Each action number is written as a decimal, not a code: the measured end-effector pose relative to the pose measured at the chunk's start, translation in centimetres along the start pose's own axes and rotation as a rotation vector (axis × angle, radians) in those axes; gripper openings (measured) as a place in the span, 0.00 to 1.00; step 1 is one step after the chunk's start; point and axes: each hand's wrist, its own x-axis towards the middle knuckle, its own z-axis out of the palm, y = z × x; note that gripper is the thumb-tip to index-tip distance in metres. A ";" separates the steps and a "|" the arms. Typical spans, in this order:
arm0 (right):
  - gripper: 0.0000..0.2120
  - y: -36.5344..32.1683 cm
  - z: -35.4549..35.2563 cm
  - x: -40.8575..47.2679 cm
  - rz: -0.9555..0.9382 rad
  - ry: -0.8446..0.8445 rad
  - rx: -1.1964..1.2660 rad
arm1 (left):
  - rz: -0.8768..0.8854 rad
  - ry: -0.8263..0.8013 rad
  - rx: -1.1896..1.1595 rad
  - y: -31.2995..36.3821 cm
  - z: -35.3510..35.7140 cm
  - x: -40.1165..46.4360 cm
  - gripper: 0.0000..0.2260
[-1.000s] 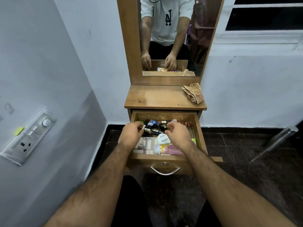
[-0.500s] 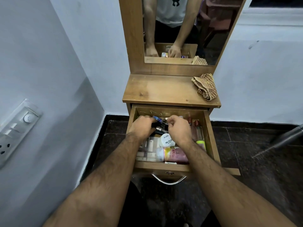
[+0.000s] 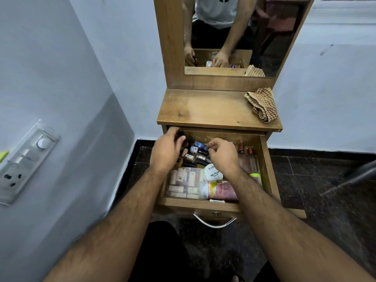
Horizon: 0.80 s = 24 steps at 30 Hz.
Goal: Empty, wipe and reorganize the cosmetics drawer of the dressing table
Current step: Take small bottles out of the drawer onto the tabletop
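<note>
The dressing table [image 3: 213, 110] stands against the wall, its mirror [image 3: 234, 35] rising behind a bare wooden surface. The drawer [image 3: 266, 169] is pulled out below the surface and is full of cosmetics. A checked cloth [image 3: 262, 104] lies crumpled on the surface's right rear corner, well apart from the drawer's contents.

Both forearms reach into the drawer. The left hand [image 3: 166, 151] is at the back left corner, its grip clamped on a small dark bottle [image 3: 181, 133] raised just above the others. The right hand [image 3: 222, 154] hovers over the middle of the drawer with its fingers curled, thumb and forefinger pinching together at the nail polish bottles [image 3: 196, 153]; whether they hold anything cannot be told.

A clear box [image 3: 183, 183] of small pale tubes fills the front left. Beside it lies a pink tube [image 3: 221, 190], with a white jar [image 3: 212, 173] labelled nail polish just behind. Slim bottles [image 3: 249, 159] lie along the right wall.

A switch panel [image 3: 26, 157] is on the left wall.
</note>
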 end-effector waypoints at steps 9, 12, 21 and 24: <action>0.08 -2.6 1.6 -0.2 -0.150 -0.195 -0.326 | -0.137 0.155 -0.188 -2.1 -1.3 -1.6 0.11; 0.11 -3.3 2.0 -0.3 -0.215 -0.207 -0.465 | -0.134 0.139 -0.196 -1.8 -1.0 -1.9 0.11; 0.13 -3.1 2.1 -0.6 -0.222 -0.197 -0.467 | -0.142 0.120 -0.183 -1.8 -0.4 -2.3 0.11; 0.11 -2.6 1.4 -0.7 -0.111 -0.167 -0.230 | -0.133 0.140 -0.173 -1.8 -0.4 -2.4 0.11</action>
